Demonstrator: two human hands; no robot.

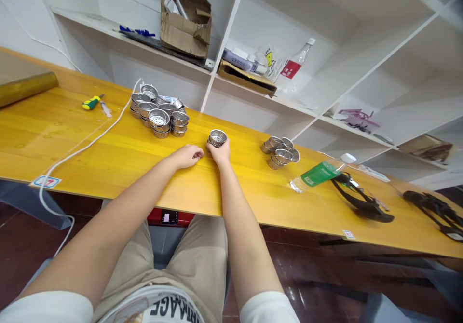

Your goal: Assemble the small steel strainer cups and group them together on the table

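Observation:
On the yellow wooden table (pixel 108 168) my right hand (pixel 219 150) is closed around a small perforated metal strainer cup (pixel 218 137), held upright just above the tabletop. My left hand (pixel 188 156) rests beside it as a loose fist, fingers curled in, with nothing visible in it. A pile of several similar metal cups (pixel 159 110) stands to the left, some stacked. A smaller group of the cups (pixel 280 151) lies to the right, some tipped on their sides.
A plastic bottle with a green label (pixel 320 172) lies on its side at right, beside black straps (pixel 361 202). A white cable (pixel 83 147) crosses the table at left near a yellow-green screwdriver (pixel 92 102). White shelves behind hold a torn cardboard box (pixel 185 21) and bottles.

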